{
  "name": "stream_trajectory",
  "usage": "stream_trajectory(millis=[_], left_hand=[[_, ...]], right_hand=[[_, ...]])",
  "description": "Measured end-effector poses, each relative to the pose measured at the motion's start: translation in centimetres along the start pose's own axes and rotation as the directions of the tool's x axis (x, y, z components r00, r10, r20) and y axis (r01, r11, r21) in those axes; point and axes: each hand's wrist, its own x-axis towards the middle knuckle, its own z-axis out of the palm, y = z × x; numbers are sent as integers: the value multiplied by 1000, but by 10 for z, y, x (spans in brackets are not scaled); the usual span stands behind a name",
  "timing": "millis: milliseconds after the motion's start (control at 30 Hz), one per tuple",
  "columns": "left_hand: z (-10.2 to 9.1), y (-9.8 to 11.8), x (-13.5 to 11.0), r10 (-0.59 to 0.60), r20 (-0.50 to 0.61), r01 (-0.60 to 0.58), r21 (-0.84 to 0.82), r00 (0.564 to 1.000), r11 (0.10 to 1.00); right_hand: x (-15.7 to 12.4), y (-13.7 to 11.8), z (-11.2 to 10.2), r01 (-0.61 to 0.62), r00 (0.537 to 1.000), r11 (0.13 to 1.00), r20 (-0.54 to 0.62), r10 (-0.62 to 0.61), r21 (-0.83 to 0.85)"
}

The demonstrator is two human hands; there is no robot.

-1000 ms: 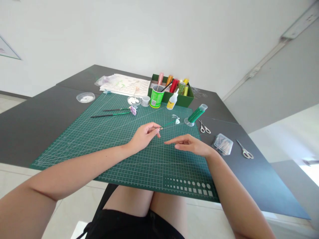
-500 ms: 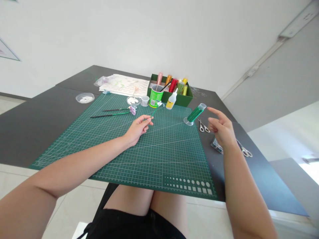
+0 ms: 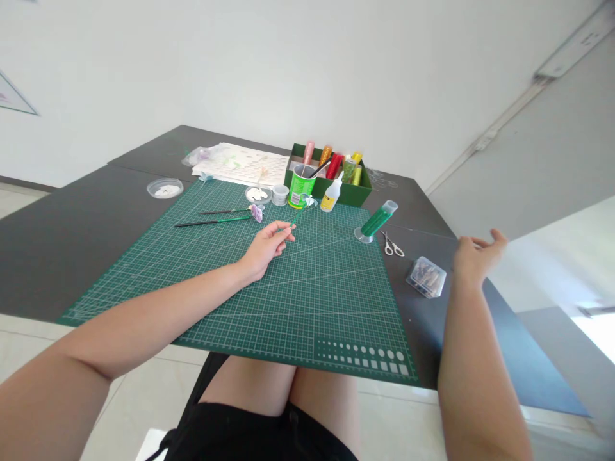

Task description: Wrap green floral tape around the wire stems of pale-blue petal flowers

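Observation:
My left hand rests on the green cutting mat and pinches a thin green wire stem. The stem points away from me, and a small white flower tops its far end. My right hand hovers over the dark table at the right, past a clear plastic box. Its thumb sticks out, its fingers are loosely spread, and nothing shows in it. The large scissors that lay there are hidden behind it.
Small scissors and a green tube on a stand lie at the mat's right edge. At the back stand a glue bottle, a green can and a green box of glitter tubes. Two stems with a purple flower lie left.
My right hand has swung from the middle of the mat out to the right, past the plastic box. My left hand drew the stem left and turned it to point away.

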Motion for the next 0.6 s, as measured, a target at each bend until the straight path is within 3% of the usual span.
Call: stream_trajectory(millis=[67, 133, 200, 267, 333, 400, 500, 567, 600], left_hand=[[0, 0, -1, 35, 20, -36, 52, 999, 998], [1, -1, -3, 52, 65, -58, 92, 997, 994], [1, -2, -5, 51, 118, -65, 120, 992, 991], [3, -4, -8, 32, 167, -56, 143, 985, 988], [6, -6, -12, -1, 216, -36, 164, 976, 986], [8, -8, -16, -35, 271, -17, 188, 962, 982], [12, -9, -22, -57, 347, -24, 225, 936, 974], [13, -9, -24, -43, 381, -51, 234, 924, 971], [13, -10, -24, -30, 390, -66, 231, 921, 971]], right_hand=[[-6, -10, 3, -45, 995, 999, -90, 43, -20], [-21, -27, 6, 2, 992, 1000, -126, 0, 14], [-44, -51, 10, 188, 980, 973, -98, -176, 133], [-74, -76, 13, 308, 943, 918, 48, -330, 248], [-108, -99, 16, 348, 839, 861, 287, -463, 371], [-140, -118, 17, 255, 676, 813, 505, -537, 524], [-176, -135, 15, -49, 428, 760, 701, -570, 648], [-190, -140, 13, -234, 308, 720, 752, -583, 654], [-193, -141, 12, -303, 272, 702, 764, -585, 645]])
